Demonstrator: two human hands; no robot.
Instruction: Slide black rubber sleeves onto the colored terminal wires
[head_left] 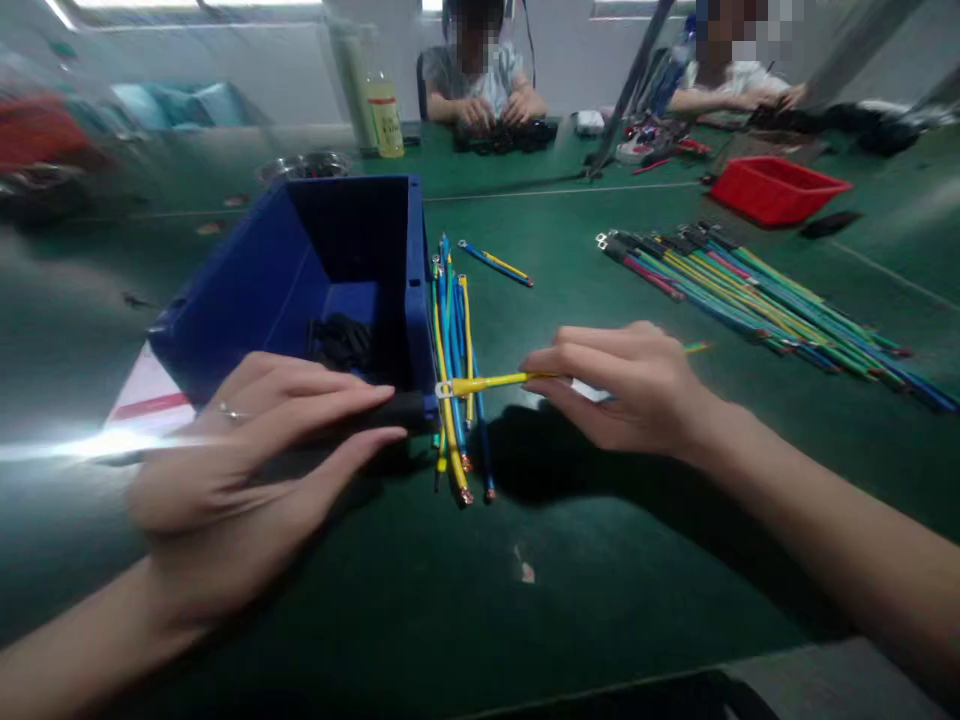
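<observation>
Left hand grips black sleeve, right hand pinches yellow wire, not yet joined; wire pile lies right of bin.

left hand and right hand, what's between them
Head view: a pile of wires; over it, the yellow wire in the right hand points at the black tube in the left hand.

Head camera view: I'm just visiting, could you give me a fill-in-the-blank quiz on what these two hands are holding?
The right hand pinches a ___ wire tipped with a metal ring. The left hand holds a short black tube beside the ___ bin. Far across the green table stands a ___ tray.
Missing words: yellow, blue, red.
</observation>
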